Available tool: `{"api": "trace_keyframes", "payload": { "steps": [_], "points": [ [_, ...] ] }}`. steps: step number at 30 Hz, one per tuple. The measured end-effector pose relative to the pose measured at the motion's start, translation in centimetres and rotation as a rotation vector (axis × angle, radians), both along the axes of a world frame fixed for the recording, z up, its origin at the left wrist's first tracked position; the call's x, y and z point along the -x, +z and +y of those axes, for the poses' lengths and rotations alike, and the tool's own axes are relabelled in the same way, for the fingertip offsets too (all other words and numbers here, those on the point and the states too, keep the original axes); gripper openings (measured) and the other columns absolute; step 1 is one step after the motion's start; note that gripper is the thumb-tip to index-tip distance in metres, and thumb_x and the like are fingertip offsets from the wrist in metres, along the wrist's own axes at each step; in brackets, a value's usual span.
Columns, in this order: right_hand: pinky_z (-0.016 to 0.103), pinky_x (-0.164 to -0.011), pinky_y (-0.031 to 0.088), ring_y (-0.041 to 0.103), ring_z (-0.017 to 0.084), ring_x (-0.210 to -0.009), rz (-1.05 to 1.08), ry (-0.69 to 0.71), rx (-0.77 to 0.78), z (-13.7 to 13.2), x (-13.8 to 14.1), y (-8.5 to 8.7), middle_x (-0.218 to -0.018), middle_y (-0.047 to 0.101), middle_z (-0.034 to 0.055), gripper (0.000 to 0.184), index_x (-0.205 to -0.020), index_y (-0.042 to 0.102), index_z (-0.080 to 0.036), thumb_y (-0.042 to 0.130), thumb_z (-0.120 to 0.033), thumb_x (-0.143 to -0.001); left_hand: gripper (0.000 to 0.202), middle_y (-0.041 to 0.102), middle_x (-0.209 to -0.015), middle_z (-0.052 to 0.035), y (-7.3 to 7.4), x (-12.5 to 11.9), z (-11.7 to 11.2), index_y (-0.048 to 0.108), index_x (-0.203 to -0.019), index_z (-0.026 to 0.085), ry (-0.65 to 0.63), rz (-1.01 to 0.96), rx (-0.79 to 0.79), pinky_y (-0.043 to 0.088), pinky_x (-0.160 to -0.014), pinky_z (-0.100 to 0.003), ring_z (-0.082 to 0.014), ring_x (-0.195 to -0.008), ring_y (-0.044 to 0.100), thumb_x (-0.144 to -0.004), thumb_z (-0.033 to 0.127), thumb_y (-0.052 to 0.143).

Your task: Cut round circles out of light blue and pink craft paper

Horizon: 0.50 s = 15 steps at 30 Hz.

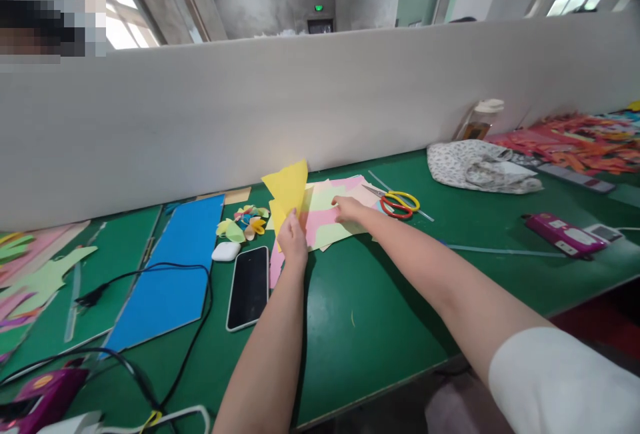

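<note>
The left hand (293, 239) pinches yellow paper (289, 187), tilted up at the left end of the pastel sheets (320, 219) and hiding part of them. The right hand (349, 211) curls over those sheets; whether it grips any, I cannot tell. Scissors (389, 195) lie just beyond (blades toward the paper). The left forearm covers a corner of the smartphone (249, 287); a purple device (57, 386) is cut off.

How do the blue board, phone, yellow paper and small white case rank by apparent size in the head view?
1. Blue board, clearly largest
2. Phone and yellow paper, too alike to rank
3. Small white case, smallest
</note>
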State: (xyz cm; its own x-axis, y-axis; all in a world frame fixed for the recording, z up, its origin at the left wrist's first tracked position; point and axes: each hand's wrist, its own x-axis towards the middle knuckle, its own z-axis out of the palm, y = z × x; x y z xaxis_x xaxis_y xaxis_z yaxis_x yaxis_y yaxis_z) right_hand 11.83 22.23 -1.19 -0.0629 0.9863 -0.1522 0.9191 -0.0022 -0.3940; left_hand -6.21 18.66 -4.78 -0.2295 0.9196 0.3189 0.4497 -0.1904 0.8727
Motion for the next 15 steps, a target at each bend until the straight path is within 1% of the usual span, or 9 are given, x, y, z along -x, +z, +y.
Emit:
{"api": "trace_keyframes", "payload": {
  "steps": [3, 5, 8, 10, 11, 13, 15],
  "points": [
    [0.043, -0.084, 0.052, 0.06, 0.022, -0.101, 0.041, -0.025, 0.017, -0.2, -0.9, 1.3, -0.12, 0.058, 0.0088, 0.031, -0.118, 0.056, -0.016, 0.056, -0.03, -0.091, 0.049, 0.06, -0.127, -0.0082, 0.2, 0.1, -0.1, 0.06, -0.12, 0.011, -0.008, 0.002, 0.007, 0.037, -0.104, -0.026, -0.0167, -0.124, 0.05, -0.094, 0.035, 0.026],
    [0.042, -0.082, 0.053, 0.061, 0.022, -0.099, 0.073, -0.058, 0.038, -0.6, -2.0, 2.6, -0.117, 0.059, 0.0083, 0.03, -0.117, 0.057, -0.015, 0.056, -0.03, -0.091, 0.049, 0.061, -0.127, -0.0081, 0.2, 0.1, -0.1, 0.06, -0.121, 0.012, -0.015, 0.004, 0.014, 0.037, -0.103, -0.025, -0.0169, -0.124, 0.051, -0.094, 0.034, 0.025],
    [0.036, -0.074, 0.055, 0.064, 0.018, -0.087, 0.147, -0.134, 0.053, -1.4, -4.3, 5.2, -0.107, 0.063, 0.007, 0.026, -0.112, 0.058, -0.014, 0.056, -0.029, -0.091, 0.048, 0.061, -0.127, -0.0073, 0.0, 0.1, -0.1, 0.059, -0.122, 0.014, -0.023, 0.005, 0.026, 0.039, -0.101, -0.026, -0.0179, -0.123, 0.051, -0.094, 0.034, 0.025],
    [0.031, -0.066, 0.056, 0.065, 0.014, -0.076, 0.205, -0.193, 0.014, -2.1, -6.0, 7.1, -0.095, 0.065, 0.0048, 0.022, -0.106, 0.06, -0.013, 0.057, -0.028, -0.09, 0.047, 0.062, -0.126, -0.0065, -0.1, 0.1, -0.1, 0.059, -0.121, 0.017, -0.031, 0.005, 0.034, 0.039, -0.1, -0.027, -0.0186, -0.122, 0.051, -0.095, 0.035, 0.025],
    [0.029, -0.062, 0.056, 0.065, 0.013, -0.069, 0.237, -0.216, -0.021, -2.5, -6.9, 8.0, -0.086, 0.066, 0.0032, 0.018, -0.101, 0.061, -0.012, 0.06, -0.025, -0.088, 0.046, 0.062, -0.125, -0.0063, -0.2, 0.1, -0.1, 0.06, -0.121, 0.018, -0.038, 0.005, 0.037, 0.04, -0.1, -0.028, -0.0189, -0.121, 0.052, -0.095, 0.035, 0.025],
    [0.027, -0.058, 0.056, 0.065, 0.014, -0.059, 0.304, -0.254, -0.091, -3.5, -8.6, 9.9, -0.069, 0.063, 0.0006, 0.01, -0.088, 0.063, -0.012, 0.067, -0.019, -0.082, 0.041, 0.063, -0.122, -0.0074, -0.4, 0.1, -0.1, 0.06, -0.117, 0.019, -0.065, 0.008, 0.046, 0.041, -0.099, -0.034, -0.0201, -0.117, 0.055, -0.096, 0.037, 0.03],
    [0.027, -0.057, 0.056, 0.065, 0.013, -0.054, 0.369, -0.28, -0.147, -4.6, -10.3, 11.7, -0.062, 0.059, -0.0007, 0.006, -0.081, 0.063, -0.014, 0.068, -0.015, -0.079, 0.035, 0.063, -0.117, -0.0083, -0.5, 0.2, 0.0, 0.06, -0.113, 0.017, -0.114, 0.015, 0.066, 0.045, -0.095, -0.041, -0.0213, -0.109, 0.058, -0.093, 0.039, 0.042]
  ]
}}
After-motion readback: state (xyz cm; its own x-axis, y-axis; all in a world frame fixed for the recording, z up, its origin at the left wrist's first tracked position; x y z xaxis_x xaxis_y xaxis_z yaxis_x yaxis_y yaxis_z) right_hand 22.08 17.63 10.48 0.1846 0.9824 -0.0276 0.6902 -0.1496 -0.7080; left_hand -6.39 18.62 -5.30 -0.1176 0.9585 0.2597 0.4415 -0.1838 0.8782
